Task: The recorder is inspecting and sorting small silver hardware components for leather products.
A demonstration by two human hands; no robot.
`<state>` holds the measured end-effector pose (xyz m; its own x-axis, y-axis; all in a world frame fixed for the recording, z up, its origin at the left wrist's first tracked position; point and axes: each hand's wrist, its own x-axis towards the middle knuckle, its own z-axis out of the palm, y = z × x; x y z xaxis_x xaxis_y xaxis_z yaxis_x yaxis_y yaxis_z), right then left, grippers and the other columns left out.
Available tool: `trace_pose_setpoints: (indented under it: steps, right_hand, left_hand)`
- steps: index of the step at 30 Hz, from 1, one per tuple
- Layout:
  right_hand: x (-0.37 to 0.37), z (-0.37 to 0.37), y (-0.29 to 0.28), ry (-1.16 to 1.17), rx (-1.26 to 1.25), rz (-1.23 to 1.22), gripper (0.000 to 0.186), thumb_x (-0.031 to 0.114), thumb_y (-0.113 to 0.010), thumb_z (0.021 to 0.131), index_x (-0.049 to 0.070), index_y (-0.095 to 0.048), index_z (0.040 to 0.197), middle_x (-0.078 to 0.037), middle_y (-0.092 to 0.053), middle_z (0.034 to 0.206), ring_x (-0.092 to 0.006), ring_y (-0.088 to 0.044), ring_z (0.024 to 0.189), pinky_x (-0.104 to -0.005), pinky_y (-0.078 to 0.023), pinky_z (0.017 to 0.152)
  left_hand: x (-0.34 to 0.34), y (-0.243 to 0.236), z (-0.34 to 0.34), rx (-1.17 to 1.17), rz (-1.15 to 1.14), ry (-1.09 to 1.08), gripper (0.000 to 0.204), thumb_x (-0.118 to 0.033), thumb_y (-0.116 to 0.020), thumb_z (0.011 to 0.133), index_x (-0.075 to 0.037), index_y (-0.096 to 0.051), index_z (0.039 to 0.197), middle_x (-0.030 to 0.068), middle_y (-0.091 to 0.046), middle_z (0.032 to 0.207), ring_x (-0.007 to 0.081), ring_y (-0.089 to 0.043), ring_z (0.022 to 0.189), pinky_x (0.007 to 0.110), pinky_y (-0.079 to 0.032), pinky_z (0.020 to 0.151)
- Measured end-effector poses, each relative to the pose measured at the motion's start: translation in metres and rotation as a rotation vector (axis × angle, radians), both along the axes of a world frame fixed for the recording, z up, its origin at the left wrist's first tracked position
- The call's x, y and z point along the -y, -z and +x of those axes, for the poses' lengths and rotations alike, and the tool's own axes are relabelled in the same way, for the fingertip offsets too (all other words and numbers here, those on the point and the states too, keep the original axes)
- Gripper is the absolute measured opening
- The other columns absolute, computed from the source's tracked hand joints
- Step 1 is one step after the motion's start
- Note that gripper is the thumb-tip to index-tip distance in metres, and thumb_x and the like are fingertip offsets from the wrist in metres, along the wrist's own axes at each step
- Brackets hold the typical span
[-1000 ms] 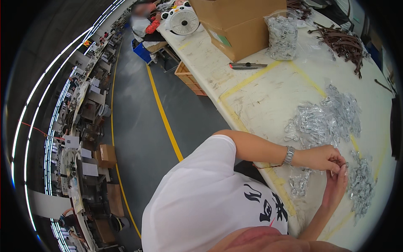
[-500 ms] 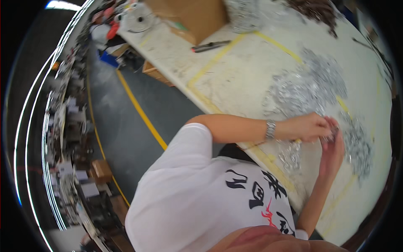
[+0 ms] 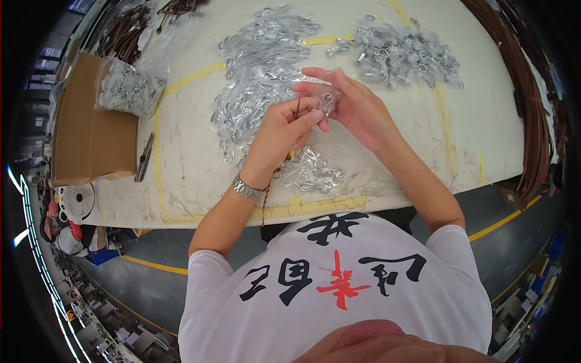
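My left hand (image 3: 284,127), wearing a steel watch, is closed on a small clear plastic bag (image 3: 327,100) with metal hardware inside; a thin dark piece sticks up by its fingers. My right hand (image 3: 358,109) cups the same bag, its fingers partly extended around it. Behind my hands lie a large pile of bagged metal clasps (image 3: 254,72) and a second pile (image 3: 405,54) to the right. A few more bagged clasps (image 3: 321,169) are just below my hands. A braided cord (image 3: 266,199) hangs beside my left wrist.
A cardboard box (image 3: 91,133), a bulging bag of clasps (image 3: 127,91) and a box cutter (image 3: 144,157) are on the white table (image 3: 187,127)'s left. Brown straps (image 3: 121,33) lie at back left, more (image 3: 529,121) along the right. A fan (image 3: 78,198) stands at the left corner.
My view has swung round, so the table now runs crosswise ahead of me. My hands still meet at the small bag, with the right hand's fingers now more extended.
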<state>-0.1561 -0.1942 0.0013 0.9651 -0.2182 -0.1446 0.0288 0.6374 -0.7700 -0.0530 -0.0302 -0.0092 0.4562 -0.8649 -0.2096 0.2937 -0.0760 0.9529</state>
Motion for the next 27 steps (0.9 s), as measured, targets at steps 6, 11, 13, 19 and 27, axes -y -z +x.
trace_pose_setpoints:
  steps: [6,11,13,19,27]
  right_hand:
    - [-0.004,-0.002,0.015,-0.005,-0.004,-0.103,0.041,0.031,-0.055,0.111,-0.002,-0.067,0.133,-0.003,-0.068,0.101,-0.0111,-0.063,0.085,-0.0292,-0.054,0.089]
    - [-0.012,-0.001,0.02,0.017,-0.02,-0.096,0.031,0.027,-0.061,0.109,0.0,-0.072,0.12,0.001,-0.066,0.094,-0.0071,-0.061,0.085,-0.0264,-0.054,0.09]
    - [-0.016,0.0,0.02,0.019,-0.035,-0.094,0.027,0.026,-0.062,0.108,0.001,-0.072,0.115,0.003,-0.064,0.091,-0.0059,-0.06,0.085,-0.0256,-0.054,0.091]
    - [-0.017,-0.002,0.027,0.017,-0.04,-0.161,0.025,0.026,-0.064,0.108,0.003,-0.073,0.105,0.004,-0.06,0.083,-0.0037,-0.053,0.077,-0.0224,-0.046,0.071]
    - [-0.015,-0.005,0.019,-0.039,-0.053,-0.073,0.037,0.033,-0.058,0.11,0.0,-0.071,0.119,0.002,-0.066,0.086,-0.0049,-0.052,0.066,-0.0213,-0.042,0.066]
  left_hand:
    - [-0.003,-0.001,0.006,0.047,0.002,-0.117,0.02,-0.011,-0.066,0.103,0.002,-0.071,0.117,0.0035,-0.075,0.088,-0.0002,-0.041,0.052,0.019,-0.03,0.046]
    - [-0.003,-0.001,0.008,-0.006,-0.055,-0.163,0.02,-0.011,-0.068,0.102,0.002,-0.071,0.117,0.0073,-0.078,0.091,-0.0001,-0.041,0.05,0.019,-0.029,0.044]
    - [-0.003,0.0,0.008,-0.01,-0.059,-0.183,0.02,-0.011,-0.068,0.102,0.002,-0.071,0.116,0.0082,-0.078,0.093,-0.0001,-0.04,0.049,0.019,-0.028,0.044]
    - [-0.006,0.002,0.006,-0.146,-0.055,-0.091,0.018,-0.013,-0.069,0.102,0.002,-0.072,0.111,0.0087,-0.078,0.089,0.0003,-0.041,0.048,0.019,-0.028,0.042]
    - [-0.002,0.0,-0.002,0.056,0.061,-0.06,0.019,-0.016,-0.069,0.102,0.002,-0.074,0.105,0.0072,-0.077,0.085,0.001,-0.039,0.045,0.02,-0.026,0.041]
